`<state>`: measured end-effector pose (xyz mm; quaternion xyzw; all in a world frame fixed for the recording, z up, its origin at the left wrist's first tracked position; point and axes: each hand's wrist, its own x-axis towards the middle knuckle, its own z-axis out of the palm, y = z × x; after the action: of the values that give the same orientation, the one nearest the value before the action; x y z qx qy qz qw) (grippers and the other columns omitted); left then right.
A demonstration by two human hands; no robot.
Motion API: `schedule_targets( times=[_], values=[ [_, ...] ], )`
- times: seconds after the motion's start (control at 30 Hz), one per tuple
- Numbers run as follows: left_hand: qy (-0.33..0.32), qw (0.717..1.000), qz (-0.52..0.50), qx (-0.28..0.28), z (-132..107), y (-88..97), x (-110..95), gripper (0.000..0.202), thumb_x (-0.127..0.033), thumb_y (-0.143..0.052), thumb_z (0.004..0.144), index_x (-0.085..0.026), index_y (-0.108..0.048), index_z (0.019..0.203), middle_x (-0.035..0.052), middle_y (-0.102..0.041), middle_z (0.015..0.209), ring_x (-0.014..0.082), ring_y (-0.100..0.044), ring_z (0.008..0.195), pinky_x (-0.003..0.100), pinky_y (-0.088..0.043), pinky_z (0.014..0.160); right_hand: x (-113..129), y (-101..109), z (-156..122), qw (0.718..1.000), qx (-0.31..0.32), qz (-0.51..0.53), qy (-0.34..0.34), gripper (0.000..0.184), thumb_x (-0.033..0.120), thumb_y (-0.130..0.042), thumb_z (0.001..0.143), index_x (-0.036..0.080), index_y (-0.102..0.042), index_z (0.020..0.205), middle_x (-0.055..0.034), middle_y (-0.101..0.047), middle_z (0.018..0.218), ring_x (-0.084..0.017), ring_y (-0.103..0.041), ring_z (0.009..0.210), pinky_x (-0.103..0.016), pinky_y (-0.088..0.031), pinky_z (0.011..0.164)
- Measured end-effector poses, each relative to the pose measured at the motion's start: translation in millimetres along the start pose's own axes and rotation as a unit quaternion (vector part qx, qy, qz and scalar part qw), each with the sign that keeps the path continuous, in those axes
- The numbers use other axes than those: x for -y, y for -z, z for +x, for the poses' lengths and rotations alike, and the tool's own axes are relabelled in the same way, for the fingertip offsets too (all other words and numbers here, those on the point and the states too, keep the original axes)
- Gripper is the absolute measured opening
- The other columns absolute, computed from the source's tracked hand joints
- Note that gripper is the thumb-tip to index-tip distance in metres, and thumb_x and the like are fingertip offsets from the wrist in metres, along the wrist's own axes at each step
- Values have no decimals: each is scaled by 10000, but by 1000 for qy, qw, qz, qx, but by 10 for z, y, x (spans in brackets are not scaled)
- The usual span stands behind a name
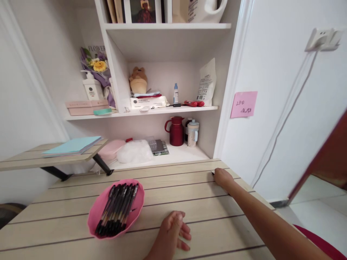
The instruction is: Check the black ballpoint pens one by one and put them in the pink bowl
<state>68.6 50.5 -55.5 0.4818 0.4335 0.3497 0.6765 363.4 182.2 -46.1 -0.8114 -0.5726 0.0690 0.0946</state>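
A scalloped pink bowl (92,211) stands on the left part of the slatted table, filled with several black pens (118,206) lying side by side. To the right of it, my left hand (175,229) hovers over or rests at the table with loosely bent fingers apart; nothing is in it. My right hand (223,177) reaches out to the table's far right corner. Its fingers are closed round a thin pen, of which just the dark tip (212,173) pokes out to the left; the rest is hidden by the hand.
Behind the slatted table (151,202) is a white shelf unit with a red thermos (176,131), a light cup (193,133) and a plastic bag (135,151). A raised stand (89,156) carries blue paper (73,145) at left. A pink note (244,104) sticks to the wall.
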Motion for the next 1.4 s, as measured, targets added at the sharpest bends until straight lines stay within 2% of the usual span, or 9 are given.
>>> schedule_targets(
  times=[0.27, 0.5, 0.63, 0.8, 1.03, 1.4],
  values=[
    [8, 1000, 5, 1, 6, 7, 12, 664, -672, -459, 659, -127, -462, 1037, 71, -546, 778, 169, -557, 683, 259, -470, 494, -77, -8, 124, 1000, -12, -25, -6, 235, 94, -497, 703, 92, -642, 888, -208, -617, 1019, -260, -593, 927, -318, -421, 739],
    [16, 1000, 1, -13, -28, -28, -42, 665, -659, -500, 636, -125, -486, 1033, 71, -553, 771, 168, -554, 673, 266, -464, 498, -194, -35, 179, 1000, -28, -4, -12, 232, 204, -480, 752, 95, -634, 888, -194, -622, 1007, -268, -590, 907, -310, -414, 698],
    [11, 1000, -2, -16, -34, -35, -51, 655, -653, -504, 639, -126, -497, 1028, 70, -555, 764, 168, -554, 672, 270, -462, 507, -291, 27, 228, 999, -43, 19, -12, 226, 260, -486, 755, 139, -644, 861, -139, -656, 935, -240, -595, 882, -275, -408, 671],
    [18, 1000, -2, -8, -21, -17, -51, 671, -660, -513, 624, -122, -499, 1026, 73, -557, 764, 175, -556, 675, 280, -466, 505, -380, 39, 274, 998, -53, 34, -25, 201, 214, -481, 739, 169, -658, 823, -100, -672, 901, -209, -609, 835, -246, -406, 636],
    [23, 1000, 0, -2, -13, -4, -45, 669, -655, -514, 629, -119, -494, 1029, 78, -559, 769, 175, -555, 681, 274, -468, 503, -360, -39, 349, 996, -56, 44, -45, 202, 263, -517, 719, 170, -659, 827, -107, -669, 881, -220, -611, 803, -258, -408, 598],
    [6, 1000, 7, -18, -54, -43, -74, 584, -610, -512, 672, -126, -522, 999, 72, -563, 753, 166, -552, 672, 248, -453, 484, -344, -52, 407, 996, -48, 70, -42, 159, 248, -537, 697, 177, -671, 744, -99, -675, 814, -203, -612, 776, -249, -408, 600]
  ],
)
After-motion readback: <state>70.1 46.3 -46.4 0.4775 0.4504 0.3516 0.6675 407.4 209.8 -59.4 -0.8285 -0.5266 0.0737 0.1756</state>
